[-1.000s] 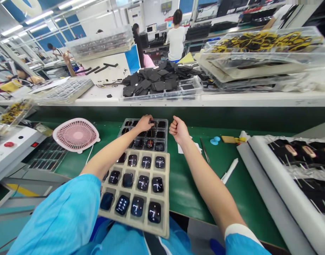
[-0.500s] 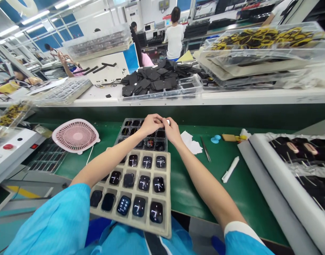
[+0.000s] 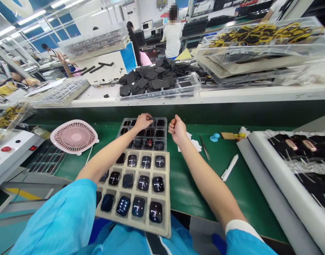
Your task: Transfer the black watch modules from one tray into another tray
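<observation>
- The clear plastic tray (image 3: 166, 136) sits on the green tabletop (image 3: 189, 191), right behind the tan tray; its little boxes hold shiny black pieces (image 3: 159, 133).
- The left hand (image 3: 143, 121) bends its fingers over a back box; I can't tell if they pinch anything.
- The right hand (image 3: 177, 129) is curled up beside it; its inside is hidden.
- The tan tray (image 3: 167, 191) looks rough and holds smooth, round-cornered watch faces (image 3: 158, 184).
- Its front edge pokes past the tabletop.
- Bare green shows between it and the white pen (image 3: 230, 168).
</observation>
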The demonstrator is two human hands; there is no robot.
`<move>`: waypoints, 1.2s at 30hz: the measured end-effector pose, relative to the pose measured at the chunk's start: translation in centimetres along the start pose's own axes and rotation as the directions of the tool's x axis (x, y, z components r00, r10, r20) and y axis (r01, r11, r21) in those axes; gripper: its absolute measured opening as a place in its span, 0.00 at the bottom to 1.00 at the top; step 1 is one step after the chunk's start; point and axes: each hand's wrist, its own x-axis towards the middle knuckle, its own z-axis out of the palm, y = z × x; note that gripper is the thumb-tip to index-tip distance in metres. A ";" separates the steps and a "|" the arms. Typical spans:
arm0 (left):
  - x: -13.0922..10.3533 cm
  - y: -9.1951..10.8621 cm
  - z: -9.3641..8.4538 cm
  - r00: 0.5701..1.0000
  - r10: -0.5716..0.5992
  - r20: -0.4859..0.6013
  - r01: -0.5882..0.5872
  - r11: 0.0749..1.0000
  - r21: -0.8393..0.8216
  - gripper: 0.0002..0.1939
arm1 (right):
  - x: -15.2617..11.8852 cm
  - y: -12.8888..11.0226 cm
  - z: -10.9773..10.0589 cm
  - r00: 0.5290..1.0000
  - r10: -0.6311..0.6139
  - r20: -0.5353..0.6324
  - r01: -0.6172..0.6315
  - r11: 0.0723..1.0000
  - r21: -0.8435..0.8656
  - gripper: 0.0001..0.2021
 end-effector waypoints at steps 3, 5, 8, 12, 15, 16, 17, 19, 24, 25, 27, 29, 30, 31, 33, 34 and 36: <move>0.2 -1.0 0.7 0.998 0.027 0.059 -0.037 0.985 0.170 0.12 | -0.3 0.0 0.3 1.000 0.018 0.023 -0.017 0.999 -0.027 0.23; -0.2 -1.3 0.8 0.996 0.049 0.076 -0.068 0.961 0.269 0.15 | -0.4 0.0 0.4 1.000 0.012 0.020 -0.011 0.999 -0.047 0.23; -1.4 -1.9 0.4 0.994 0.093 0.062 -0.109 0.934 0.340 0.16 | -0.4 -0.1 0.5 1.000 -0.014 0.010 0.015 0.996 -0.093 0.25; -3.4 -2.9 -0.5 0.945 0.243 0.219 -0.311 0.876 0.370 0.10 | -0.4 0.1 0.5 0.998 -0.057 -0.009 0.055 0.988 -0.147 0.29; -4.5 -3.7 -0.8 0.902 0.255 0.349 -0.383 0.846 0.371 0.14 | -0.3 0.5 0.4 0.997 -0.076 -0.008 0.073 0.982 -0.171 0.30; -4.6 -3.9 -0.8 0.904 0.247 0.350 -0.373 0.856 0.359 0.15 | -0.3 0.6 0.4 0.996 -0.087 0.000 0.085 0.978 -0.190 0.30; -4.8 -4.0 -0.9 0.910 0.242 0.337 -0.356 0.872 0.335 0.14 | -0.3 0.9 0.4 0.995 -0.100 0.007 0.099 0.971 -0.217 0.30; -4.9 -3.9 -1.0 0.924 0.244 0.296 -0.322 0.912 0.254 0.10 | -0.4 1.3 0.4 0.991 -0.131 0.036 0.136 0.941 -0.309 0.31; -5.5 -2.3 -2.0 0.966 0.200 0.164 -0.203 0.979 0.001 0.05 | -0.8 2.4 0.5 0.922 -0.317 0.220 0.371 0.571 -0.732 0.29; -5.7 -1.7 -2.1 0.976 0.175 0.127 -0.168 0.984 -0.062 0.05 | -1.0 2.5 0.6 0.907 -0.344 0.242 0.387 0.456 -0.801 0.28; -6.1 -0.3 -2.4 0.987 0.137 0.081 -0.117 0.970 -0.215 0.07 | -1.4 2.7 0.7 0.899 -0.345 0.270 0.375 0.287 -0.882 0.25; -6.6 1.2 -2.6 0.988 0.132 0.086 -0.092 0.927 -0.365 0.09 | -1.8 2.9 0.8 0.902 -0.295 0.316 0.387 0.228 -0.893 0.22; -6.8 2.0 -2.6 0.986 0.136 0.099 -0.082 0.904 -0.420 0.09 | -2.0 3.0 0.8 0.896 -0.273 0.351 0.417 0.239 -0.877 0.22; -7.1 2.7 -2.6 0.984 0.137 0.112 -0.071 0.886 -0.458 0.10 | -2.1 3.1 0.9 0.882 -0.266 0.389 0.455 0.268 -0.849 0.20; -7.6 4.0 -2.5 0.984 0.123 0.129 -0.043 0.867 -0.497 0.10 | -2.2 3.3 1.0 0.845 -0.302 0.442 0.530 0.360 -0.768 0.18; -7.8 4.5 -2.5 0.985 0.111 0.131 -0.030 0.863 -0.505 0.10 | -2.2 3.4 1.1 0.831 -0.336 0.443 0.553 0.411 -0.725 0.17; -8.1 5.1 -2.3 0.989 0.090 0.117 -0.019 0.864 -0.503 0.10 | -2.0 3.6 1.1 0.829 -0.407 0.383 0.553 0.494 -0.670 0.19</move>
